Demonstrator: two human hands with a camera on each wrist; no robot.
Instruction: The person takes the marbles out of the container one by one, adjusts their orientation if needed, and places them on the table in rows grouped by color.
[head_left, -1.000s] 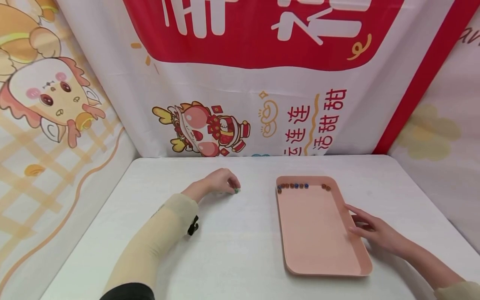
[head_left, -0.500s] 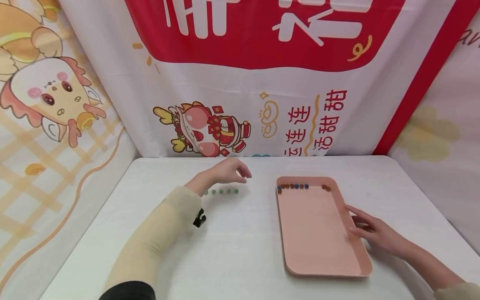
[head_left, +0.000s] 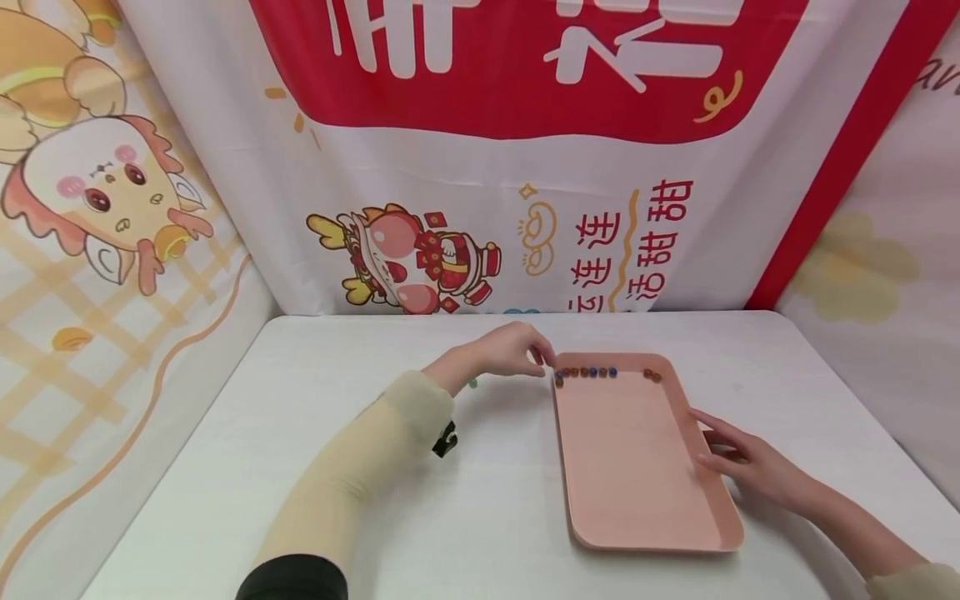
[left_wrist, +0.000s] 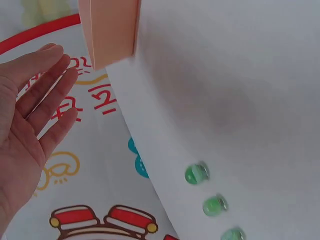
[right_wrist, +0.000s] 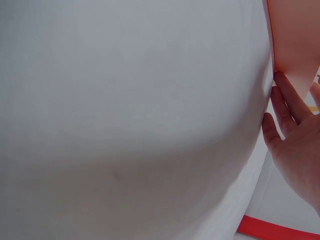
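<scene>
Marbles [head_left: 584, 372] lay in your tray [head_left: 645, 467], right of frame centre; green marbles [left_wrist: 215, 205] sat outside on the worktop [head_left: 450, 517], so the work looked part done. Your left hand [head_left: 513, 350], fingers loose, held nothing visible; your right hand [head_left: 765, 471] touched the tray, fingers extended.

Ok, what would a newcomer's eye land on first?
Probably the big red printed panel with white characters, across the top of the head view. Then the shallow pink rectangular tray on the white table, small brown and blue balls along its far end; small shiny green balls lie left of it.
</scene>
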